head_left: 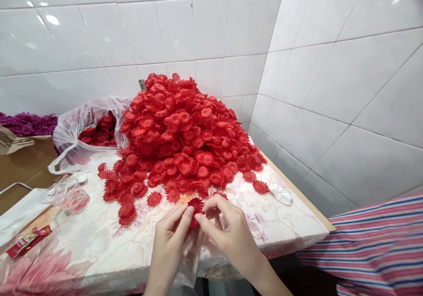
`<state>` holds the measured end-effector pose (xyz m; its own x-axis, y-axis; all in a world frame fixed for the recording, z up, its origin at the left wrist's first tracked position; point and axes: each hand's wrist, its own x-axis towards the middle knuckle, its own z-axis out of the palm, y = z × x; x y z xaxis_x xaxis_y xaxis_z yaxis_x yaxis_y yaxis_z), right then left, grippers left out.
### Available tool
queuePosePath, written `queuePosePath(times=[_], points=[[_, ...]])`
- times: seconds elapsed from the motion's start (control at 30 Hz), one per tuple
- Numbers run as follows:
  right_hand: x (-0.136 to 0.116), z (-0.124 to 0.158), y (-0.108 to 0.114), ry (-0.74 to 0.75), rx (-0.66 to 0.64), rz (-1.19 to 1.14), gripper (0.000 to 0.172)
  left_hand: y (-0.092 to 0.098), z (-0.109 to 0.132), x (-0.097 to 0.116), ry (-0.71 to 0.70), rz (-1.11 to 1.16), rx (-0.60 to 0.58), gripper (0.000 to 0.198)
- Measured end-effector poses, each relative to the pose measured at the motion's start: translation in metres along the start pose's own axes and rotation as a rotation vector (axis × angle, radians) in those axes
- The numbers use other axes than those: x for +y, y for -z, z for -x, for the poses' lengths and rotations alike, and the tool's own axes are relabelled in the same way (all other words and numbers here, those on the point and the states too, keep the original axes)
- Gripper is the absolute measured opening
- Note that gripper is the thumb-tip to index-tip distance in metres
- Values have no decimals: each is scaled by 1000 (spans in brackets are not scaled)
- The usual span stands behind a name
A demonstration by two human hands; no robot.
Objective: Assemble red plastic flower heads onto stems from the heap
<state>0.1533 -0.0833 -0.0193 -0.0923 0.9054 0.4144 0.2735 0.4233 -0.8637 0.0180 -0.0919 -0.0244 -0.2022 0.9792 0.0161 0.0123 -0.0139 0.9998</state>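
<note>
Between my two hands, close to the table's front edge, is a red artificial flower (196, 206) with thin pointed petals. My left hand (172, 232) pinches its left side between thumb and fingers. On the other side, my right hand (228, 230) has its thumb and forefinger closed at the petals; the remaining fingers curl and are partly hidden. A large heap of similar red flowers (185, 133) rises just beyond my hands, against the tiled wall. One loose red flower (154, 198) lies flat to the left of my hands.
A clear plastic bag (71, 131) holding darker red flowers stands left of the heap, near purple flowers (29, 123) and a brown cardboard box (29, 164). A plastic cup (71, 197) and a red wrapper (29, 242) lie left. Crumpled white tissue (281, 194) and striped cloth (373, 238) are right.
</note>
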Motion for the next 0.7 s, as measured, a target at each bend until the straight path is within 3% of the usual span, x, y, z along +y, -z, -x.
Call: queuePosePath(times=[0.13,0.27,0.43,0.57,0.7], points=[[5,4,-5,6,100,-22,12,-8,13,5,102,186,31,28],[8,8,0,3,72,-65,10,-6,21,7,57,117,18,25],[9,13,7,-187,-53,-391,6,-4,30,10,27,25,-10,23],[9,17,9,-216,-20,-564,6,-3,33,14,-62,15,-42,15],[6,22,8,-155,48,-525,5,-3,33,16,-78,20,-101,16]])
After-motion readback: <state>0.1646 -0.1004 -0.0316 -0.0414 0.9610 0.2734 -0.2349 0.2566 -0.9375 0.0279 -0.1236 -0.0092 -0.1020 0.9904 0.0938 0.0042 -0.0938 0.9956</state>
